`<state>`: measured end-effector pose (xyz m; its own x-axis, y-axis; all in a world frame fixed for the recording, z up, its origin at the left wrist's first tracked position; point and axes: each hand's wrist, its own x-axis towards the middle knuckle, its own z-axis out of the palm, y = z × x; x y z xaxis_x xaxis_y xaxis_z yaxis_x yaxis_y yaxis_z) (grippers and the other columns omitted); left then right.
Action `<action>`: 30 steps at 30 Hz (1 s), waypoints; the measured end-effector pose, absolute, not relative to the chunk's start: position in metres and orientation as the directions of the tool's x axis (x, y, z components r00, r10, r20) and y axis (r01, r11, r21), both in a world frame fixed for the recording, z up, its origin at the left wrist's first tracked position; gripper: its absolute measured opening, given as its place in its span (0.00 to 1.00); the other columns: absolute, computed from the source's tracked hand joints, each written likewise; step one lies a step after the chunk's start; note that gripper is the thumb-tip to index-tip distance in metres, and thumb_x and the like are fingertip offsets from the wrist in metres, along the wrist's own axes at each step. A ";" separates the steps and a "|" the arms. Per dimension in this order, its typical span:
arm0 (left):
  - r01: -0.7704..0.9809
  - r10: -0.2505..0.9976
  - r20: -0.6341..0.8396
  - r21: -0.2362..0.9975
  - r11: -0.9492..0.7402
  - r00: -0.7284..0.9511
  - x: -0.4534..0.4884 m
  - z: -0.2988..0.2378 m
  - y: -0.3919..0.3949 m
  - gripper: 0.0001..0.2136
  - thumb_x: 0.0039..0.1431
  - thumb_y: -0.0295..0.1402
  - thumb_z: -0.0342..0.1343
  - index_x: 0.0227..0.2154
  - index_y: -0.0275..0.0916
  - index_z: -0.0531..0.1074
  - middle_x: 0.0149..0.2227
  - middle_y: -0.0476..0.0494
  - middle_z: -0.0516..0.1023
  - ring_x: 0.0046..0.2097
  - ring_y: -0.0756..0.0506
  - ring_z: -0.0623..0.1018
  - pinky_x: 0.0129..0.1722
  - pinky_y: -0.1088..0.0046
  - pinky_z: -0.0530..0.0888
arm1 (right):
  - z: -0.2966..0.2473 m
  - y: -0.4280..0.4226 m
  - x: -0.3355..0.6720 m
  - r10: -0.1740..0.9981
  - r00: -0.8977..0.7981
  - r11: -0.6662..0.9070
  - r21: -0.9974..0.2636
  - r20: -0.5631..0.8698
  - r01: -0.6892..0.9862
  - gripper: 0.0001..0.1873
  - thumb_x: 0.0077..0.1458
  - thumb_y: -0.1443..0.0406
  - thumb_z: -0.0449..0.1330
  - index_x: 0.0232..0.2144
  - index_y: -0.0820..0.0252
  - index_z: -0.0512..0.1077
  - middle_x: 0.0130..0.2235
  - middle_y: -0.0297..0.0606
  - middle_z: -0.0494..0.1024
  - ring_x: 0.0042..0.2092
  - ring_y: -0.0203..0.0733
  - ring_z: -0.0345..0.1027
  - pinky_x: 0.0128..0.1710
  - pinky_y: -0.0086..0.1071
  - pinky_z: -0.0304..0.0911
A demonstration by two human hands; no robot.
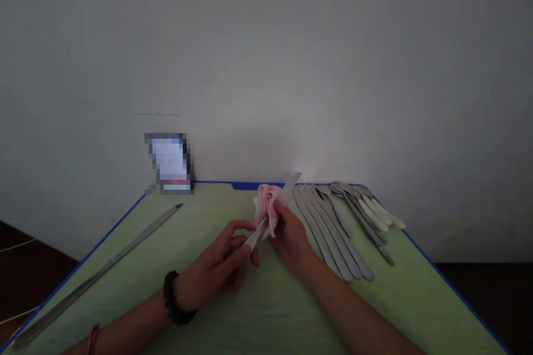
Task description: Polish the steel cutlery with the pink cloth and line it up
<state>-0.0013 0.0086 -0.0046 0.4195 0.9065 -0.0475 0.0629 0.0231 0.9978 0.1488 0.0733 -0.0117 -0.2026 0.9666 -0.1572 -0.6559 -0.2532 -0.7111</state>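
Left hand pinches the handle end of a knife between thumb and fingers; right hand has its grip pressed together on a folded pink-and-white cloth around the knife's middle. Blade tip pokes out past the cloth on the far side, so I read it as one knife running through the folds, held just above the table near its far edge. Split hold makes sense: left likely steadies the handle, right keeps cloth between fingers and metal. To the right, a row of knives lies fanned, handles toward the person, probably so each stays separate and easy to reach. Beyond it, mixed dark cutlery overlaps, with white-handled pieces outermost, looks grouped by type. One long metal utensil sits alone at left, angled along the edge; kind unclear. Pixelated phone-like device stands at the far left corner, apparently leaning on the wall. Tabletop is pale green, wood-grain look, blue rim, pushed up to the plain, lightly scuffed wall. Light's dim; dark floor either side.
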 end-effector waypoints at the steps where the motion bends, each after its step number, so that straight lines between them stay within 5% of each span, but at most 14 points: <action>1: 0.046 0.914 -0.049 0.998 0.033 0.402 -0.001 -0.005 0.009 0.20 0.62 0.48 0.49 0.51 0.44 0.54 0.36 0.49 0.72 0.20 0.56 0.67 0.16 0.81 0.61 | -0.011 0.075 0.149 0.970 -0.175 -0.241 -0.694 -0.166 -0.679 0.11 0.43 0.58 0.65 0.26 0.59 0.70 0.24 0.30 0.68 0.26 0.34 0.59 0.27 0.29 0.57; 10: 0.189 0.889 -0.203 0.973 0.135 0.410 -0.001 -0.010 0.013 0.21 0.57 0.53 0.50 0.31 0.36 0.66 0.25 0.47 0.76 0.21 0.53 0.71 0.16 0.81 0.65 | -0.013 0.073 0.150 0.963 -0.247 -0.233 -0.780 -0.103 -0.581 0.17 0.40 0.55 0.68 0.28 0.59 0.71 0.26 0.31 0.69 0.27 0.34 0.58 0.27 0.28 0.55; 19: 0.237 0.900 -0.208 0.964 0.122 0.384 0.001 -0.007 0.011 0.22 0.58 0.54 0.47 0.28 0.37 0.66 0.22 0.50 0.74 0.18 0.54 0.67 0.17 0.81 0.64 | -0.007 0.066 0.155 0.881 -0.472 -0.112 -0.976 -0.010 -0.188 0.16 0.39 0.57 0.67 0.28 0.61 0.71 0.28 0.33 0.72 0.29 0.34 0.61 0.30 0.29 0.56; 30: 0.240 0.877 -0.172 0.969 0.067 0.448 -0.002 -0.002 0.010 0.21 0.57 0.53 0.49 0.31 0.36 0.66 0.26 0.47 0.74 0.21 0.53 0.68 0.17 0.81 0.63 | -0.008 0.065 0.154 0.899 -0.437 -0.049 -0.990 0.015 -0.134 0.12 0.43 0.60 0.65 0.31 0.61 0.71 0.30 0.34 0.74 0.30 0.36 0.63 0.31 0.30 0.58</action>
